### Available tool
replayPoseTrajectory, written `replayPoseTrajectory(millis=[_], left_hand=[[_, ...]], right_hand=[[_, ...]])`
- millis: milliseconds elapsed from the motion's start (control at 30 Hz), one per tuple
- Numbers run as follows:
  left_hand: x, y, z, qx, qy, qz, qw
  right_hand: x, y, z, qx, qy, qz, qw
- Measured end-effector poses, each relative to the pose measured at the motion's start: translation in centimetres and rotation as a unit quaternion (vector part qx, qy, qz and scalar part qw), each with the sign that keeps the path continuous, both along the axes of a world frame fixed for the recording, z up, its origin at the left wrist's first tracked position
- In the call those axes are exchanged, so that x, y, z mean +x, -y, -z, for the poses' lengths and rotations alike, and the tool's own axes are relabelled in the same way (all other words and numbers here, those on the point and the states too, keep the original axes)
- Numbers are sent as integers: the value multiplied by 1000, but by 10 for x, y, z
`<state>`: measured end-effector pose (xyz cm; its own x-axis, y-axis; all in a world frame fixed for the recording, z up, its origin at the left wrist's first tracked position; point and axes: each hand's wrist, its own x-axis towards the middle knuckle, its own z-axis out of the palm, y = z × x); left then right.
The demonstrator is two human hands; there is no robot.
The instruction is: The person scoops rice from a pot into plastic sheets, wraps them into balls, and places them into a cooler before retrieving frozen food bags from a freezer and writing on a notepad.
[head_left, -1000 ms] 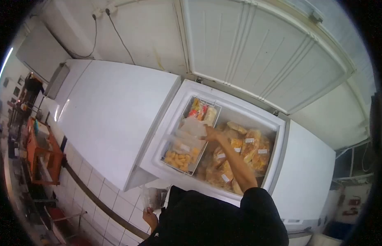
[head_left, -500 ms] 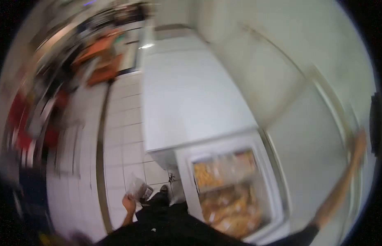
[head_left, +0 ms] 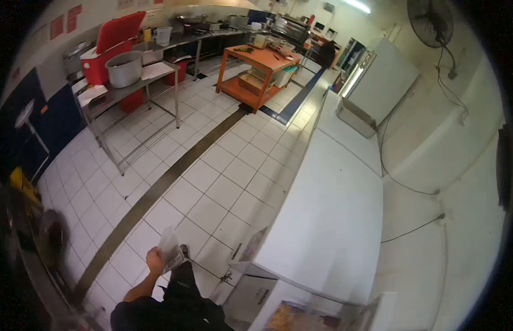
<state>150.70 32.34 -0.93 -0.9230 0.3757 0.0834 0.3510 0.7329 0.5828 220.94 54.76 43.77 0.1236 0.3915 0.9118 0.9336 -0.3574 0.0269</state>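
My left hand (head_left: 155, 261) is closed on a clear plastic bag (head_left: 170, 249), held low over the tiled floor beside my leg. What the bag holds is too small to tell. My right hand is out of view. At the bottom, a white freezer (head_left: 267, 311) shows yellowish and orange food packs (head_left: 303, 319) inside it. Beyond it stands a long white chest freezer (head_left: 322, 220) with its top closed.
A steel table (head_left: 157, 77) at the left bears a large pot (head_left: 124, 70) and a red cooler (head_left: 100, 63). An orange trolley (head_left: 240, 91) stands further back. A drain strip (head_left: 168, 177) crosses the floor. A metal tray (head_left: 356, 117) sits on the far freezer.
The view has swung up and left towards the kitchen. My right hand, earlier at the far right by a raised lid, has left view. The bag is still in my left hand.
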Motion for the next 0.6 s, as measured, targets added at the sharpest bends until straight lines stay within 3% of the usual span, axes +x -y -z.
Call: replayPoseTrajectory(millis=[33,167,267,300,333,433,533,567,600], left_hand=[[-27,-11,17,1,-42,11,999],[-142,-79,5,-43,38,103,993],[-231,-136,51,76,-15,131,988],[-257,-164,36,105,-43,108,988],[-286,-184,21,66,-16,134,989],[-364,-255,-39,152,-31,136,978],[-423,-314,-70,145,-25,90,985],[-453,-333,-57,140,-8,69,988],[-472,-354,-74,169,-61,52,982]], right_hand=[[-41,-17,27,-27,-26,-23,999],[-219,-87,117,-120,-133,-100,979],[-346,-137,169,-190,-213,-159,945],[-385,-150,181,-215,-240,-172,931],[-419,-160,192,-242,-264,-180,916],[-514,-203,223,-298,-331,-209,871],[-599,-261,250,-342,-384,-214,830],[-630,-283,263,-354,-411,-213,813],[-661,-309,273,-372,-430,-213,794]])
